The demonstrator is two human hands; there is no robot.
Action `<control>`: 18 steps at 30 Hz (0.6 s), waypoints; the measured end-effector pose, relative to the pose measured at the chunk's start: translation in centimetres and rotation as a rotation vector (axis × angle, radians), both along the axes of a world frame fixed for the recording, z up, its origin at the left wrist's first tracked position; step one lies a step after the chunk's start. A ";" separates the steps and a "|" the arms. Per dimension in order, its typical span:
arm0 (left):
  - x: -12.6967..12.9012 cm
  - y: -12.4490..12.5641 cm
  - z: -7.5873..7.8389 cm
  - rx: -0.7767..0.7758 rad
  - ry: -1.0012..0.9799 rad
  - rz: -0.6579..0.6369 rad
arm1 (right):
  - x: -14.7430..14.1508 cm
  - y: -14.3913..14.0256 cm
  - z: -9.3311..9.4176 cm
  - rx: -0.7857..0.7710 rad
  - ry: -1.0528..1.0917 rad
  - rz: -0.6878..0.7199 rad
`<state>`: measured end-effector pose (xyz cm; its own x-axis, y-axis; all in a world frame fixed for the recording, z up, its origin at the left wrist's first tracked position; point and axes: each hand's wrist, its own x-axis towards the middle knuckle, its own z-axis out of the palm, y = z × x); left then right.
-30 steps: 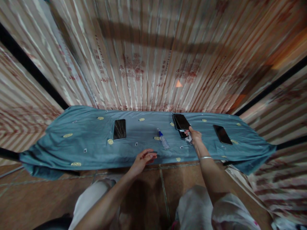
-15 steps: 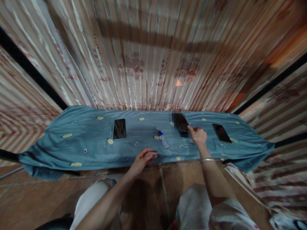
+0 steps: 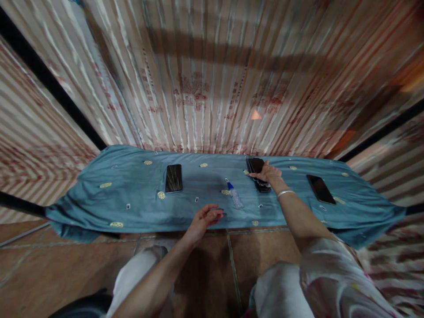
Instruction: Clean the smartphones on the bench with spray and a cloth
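Right hand's back on the phone stack, left one parked at the cloth edge

A second ago your right hand (image 3: 269, 173) was just below the stack of dark phones (image 3: 259, 174), pinching something small and pale; now it's moved up and lies flat across the stack, fingers spread on the top screen, and I can't tell if that little piece is under your palm or gone. So the stack at the far middle-right of the blue cloth (image 3: 99, 207) is what you're on. Your left hand (image 3: 206, 217) hasn't budged: loosely curled at the near edge, fingertips close together, maybe on something thin and dark, too small to call. The small spray bottle (image 3: 235, 196) lies between your hands, untouched. One phone (image 3: 174, 178) sits off left, another (image 3: 320, 189) off right.
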<state>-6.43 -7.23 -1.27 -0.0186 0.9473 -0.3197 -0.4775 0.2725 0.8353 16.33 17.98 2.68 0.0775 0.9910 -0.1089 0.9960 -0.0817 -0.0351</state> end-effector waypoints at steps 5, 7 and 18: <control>0.1 0.1 0.3 0.007 0.000 -0.005 | 0.5 0.2 0.0 -0.045 0.002 -0.024; 0.1 0.2 0.2 0.007 -0.003 -0.009 | 0.3 0.2 -0.1 -0.039 0.000 -0.032; -0.1 0.5 -0.1 0.025 -0.004 0.024 | 0.3 -0.1 0.1 -0.029 -0.007 -0.020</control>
<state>-6.55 -6.75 -1.36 -0.0406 0.9543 -0.2959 -0.4871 0.2397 0.8398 16.63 17.90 2.81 0.0980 0.9858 -0.1365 0.9944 -0.1024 -0.0256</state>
